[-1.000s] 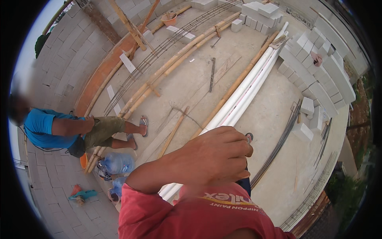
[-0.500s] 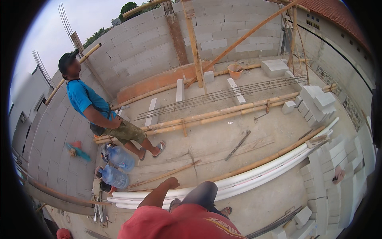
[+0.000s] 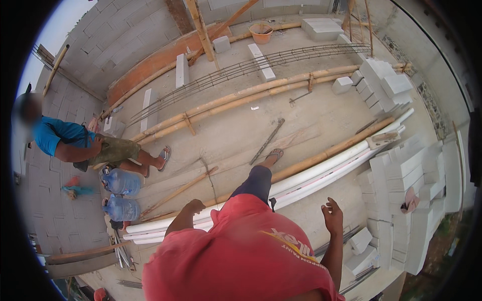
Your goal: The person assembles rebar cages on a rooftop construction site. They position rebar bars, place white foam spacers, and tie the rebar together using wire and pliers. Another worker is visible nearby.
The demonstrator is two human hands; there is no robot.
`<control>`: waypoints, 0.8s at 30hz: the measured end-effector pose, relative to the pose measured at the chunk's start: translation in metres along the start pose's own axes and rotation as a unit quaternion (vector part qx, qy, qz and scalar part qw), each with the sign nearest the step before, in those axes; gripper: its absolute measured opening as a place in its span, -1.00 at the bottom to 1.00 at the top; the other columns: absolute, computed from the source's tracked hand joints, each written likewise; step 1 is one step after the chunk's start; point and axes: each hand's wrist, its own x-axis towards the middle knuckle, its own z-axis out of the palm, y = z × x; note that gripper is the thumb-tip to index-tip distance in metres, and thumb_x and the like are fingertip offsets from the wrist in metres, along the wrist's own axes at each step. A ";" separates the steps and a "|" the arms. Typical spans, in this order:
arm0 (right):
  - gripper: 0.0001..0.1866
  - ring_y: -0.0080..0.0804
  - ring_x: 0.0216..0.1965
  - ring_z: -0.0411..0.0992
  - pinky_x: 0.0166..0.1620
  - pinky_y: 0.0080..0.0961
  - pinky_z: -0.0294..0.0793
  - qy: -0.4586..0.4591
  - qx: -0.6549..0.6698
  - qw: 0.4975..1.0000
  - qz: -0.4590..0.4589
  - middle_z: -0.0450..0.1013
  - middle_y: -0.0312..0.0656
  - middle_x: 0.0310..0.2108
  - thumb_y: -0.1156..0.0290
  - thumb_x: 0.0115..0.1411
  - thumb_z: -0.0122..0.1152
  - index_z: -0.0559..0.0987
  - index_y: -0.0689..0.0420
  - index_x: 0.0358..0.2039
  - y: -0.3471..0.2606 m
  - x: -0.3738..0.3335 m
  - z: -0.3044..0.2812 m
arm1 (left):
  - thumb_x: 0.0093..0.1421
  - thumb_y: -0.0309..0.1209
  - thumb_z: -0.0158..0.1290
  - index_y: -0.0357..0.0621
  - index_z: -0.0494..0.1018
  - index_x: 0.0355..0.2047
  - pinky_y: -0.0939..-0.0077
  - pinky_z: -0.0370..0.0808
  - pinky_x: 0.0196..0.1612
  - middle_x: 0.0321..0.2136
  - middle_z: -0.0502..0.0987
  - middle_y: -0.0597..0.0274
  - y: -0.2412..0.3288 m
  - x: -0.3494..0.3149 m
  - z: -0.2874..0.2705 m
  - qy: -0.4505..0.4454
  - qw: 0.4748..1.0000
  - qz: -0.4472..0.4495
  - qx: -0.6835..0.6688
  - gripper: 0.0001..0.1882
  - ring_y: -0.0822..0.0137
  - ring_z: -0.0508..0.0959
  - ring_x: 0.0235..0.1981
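Note:
My left hand (image 3: pixel 194 206) hangs above the near end of a bundle of long white pipes (image 3: pixel 321 171), its fingers loosely bent and nothing seen in it. On the other side of my red shirt, my right hand (image 3: pixel 332 215) is raised with its fingers apart, holding nothing. It is nearest to the stacked pale blocks (image 3: pixel 396 170) on the right. A bamboo pole (image 3: pixel 341 148) lies along the far side of the pipes. One of my sandalled feet (image 3: pixel 274 156) is planted beyond them, beside a dark narrow bar (image 3: pixel 268 140) on the floor.
A person in a blue shirt (image 3: pixel 63 138) stands at left near two large water bottles (image 3: pixel 123 181). Paired bamboo poles (image 3: pixel 226 108) and a long rebar cage (image 3: pixel 211 79) cross the floor ahead. An orange bucket (image 3: pixel 261 34) and more blocks (image 3: pixel 324 29) lie farther back.
My view has tilted down and shifted right. One foot has stepped over the pipes and bamboo pole. My right hand has come into view. The person in blue now appears farther left.

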 end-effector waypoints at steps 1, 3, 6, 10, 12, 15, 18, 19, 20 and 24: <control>-0.48 -0.17 -0.15 0.48 -0.16 -0.35 0.46 0.016 0.018 0.999 -0.028 0.48 0.06 -0.16 0.27 0.10 0.18 0.40 0.23 0.06 -0.032 0.031 -0.004 | 0.17 -0.16 -0.01 -0.14 0.50 -0.19 0.17 0.53 -0.30 -0.25 0.56 0.13 0.036 0.026 -0.022 0.009 0.999 0.014 0.035 -0.65 0.19 0.57 -0.23; -0.48 -0.16 -0.12 0.46 -0.13 -0.34 0.44 -0.005 0.062 0.998 0.003 0.47 0.07 -0.14 0.28 0.11 0.18 0.40 0.22 0.06 -0.077 0.100 0.001 | 0.10 -0.17 -0.01 -0.20 0.56 -0.35 0.27 0.52 -0.35 -0.34 0.59 0.11 0.121 0.080 -0.083 0.039 0.993 0.046 0.097 -0.66 0.18 0.59 -0.36; -0.43 -0.09 -0.10 0.46 -0.07 -0.30 0.42 -0.061 0.012 0.996 0.060 0.47 0.10 -0.13 0.21 0.08 0.20 0.40 0.20 0.07 -0.043 0.211 0.030 | 0.06 -0.15 -0.05 -0.19 0.57 -0.48 0.23 0.47 -0.24 -0.44 0.59 0.03 0.226 0.156 -0.161 0.286 0.845 0.298 0.340 -0.64 0.09 0.58 -0.35; -0.42 -0.05 -0.09 0.46 -0.01 -0.30 0.41 -0.111 -0.100 0.961 0.232 0.47 0.12 -0.14 0.17 0.02 0.20 0.45 0.26 0.01 0.043 0.235 -0.013 | 0.11 -0.11 -0.06 -0.20 0.56 -0.51 0.23 0.44 -0.19 -0.43 0.58 0.02 0.520 0.029 -0.213 0.091 0.928 0.353 0.074 -0.60 0.03 0.54 -0.35; -0.44 -0.07 -0.10 0.47 -0.02 -0.30 0.42 -0.093 -0.085 0.951 0.283 0.49 0.12 -0.18 0.19 -0.01 0.20 0.48 0.28 -0.04 0.082 0.225 -0.040 | 0.13 -0.11 -0.08 -0.23 0.57 -0.50 0.23 0.44 -0.17 -0.45 0.58 -0.04 0.576 0.001 -0.233 0.071 0.928 0.366 0.009 -0.58 0.00 0.55 -0.33; -0.45 -0.13 -0.22 0.52 -0.17 -0.36 0.49 -0.124 -0.257 0.932 0.224 0.52 0.09 -0.26 0.24 -0.01 0.20 0.47 0.29 -0.02 0.258 0.177 -0.070 | 0.16 -0.10 -0.08 -0.26 0.56 -0.47 0.22 0.43 -0.14 -0.41 0.56 -0.08 0.652 0.014 -0.247 0.053 0.903 0.425 0.003 -0.56 -0.02 0.54 -0.28; -0.46 -0.19 -0.28 0.49 -0.24 -0.38 0.47 -0.161 -0.197 0.915 0.313 0.51 0.03 -0.30 0.24 0.01 0.17 0.47 0.25 0.00 0.212 0.235 -0.099 | 0.17 -0.08 -0.09 -0.28 0.54 -0.37 0.22 0.41 -0.09 -0.31 0.55 -0.12 0.691 0.046 -0.249 0.094 0.902 0.415 0.069 -0.54 -0.04 0.51 -0.20; -0.46 -0.21 -0.30 0.49 -0.26 -0.39 0.47 -0.161 -0.181 0.913 0.328 0.50 0.01 -0.32 0.24 0.01 0.16 0.46 0.24 0.00 0.206 0.261 -0.111 | 0.18 -0.07 -0.09 -0.28 0.53 -0.33 0.22 0.40 -0.08 -0.28 0.54 -0.13 0.707 0.046 -0.252 0.112 0.904 0.408 0.069 -0.54 -0.05 0.50 -0.18; -0.46 -0.23 -0.32 0.48 -0.28 -0.39 0.47 -0.164 -0.164 0.914 0.333 0.50 -0.01 -0.33 0.24 0.02 0.16 0.46 0.22 0.01 0.200 0.292 -0.121 | 0.18 -0.07 -0.09 -0.28 0.52 -0.29 0.22 0.39 -0.06 -0.25 0.53 -0.14 0.727 0.043 -0.256 0.136 0.903 0.403 0.067 -0.53 -0.06 0.49 -0.15; -0.47 -0.31 -0.39 0.45 -0.37 -0.42 0.45 -0.170 -0.113 0.931 0.302 0.47 -0.09 -0.39 0.24 0.04 0.13 0.45 0.17 0.04 0.192 0.456 -0.165 | 0.20 -0.10 -0.13 -0.28 0.50 -0.27 0.20 0.39 -0.04 -0.24 0.53 -0.09 0.771 0.072 -0.260 0.206 0.909 0.358 0.061 -0.55 -0.03 0.48 -0.13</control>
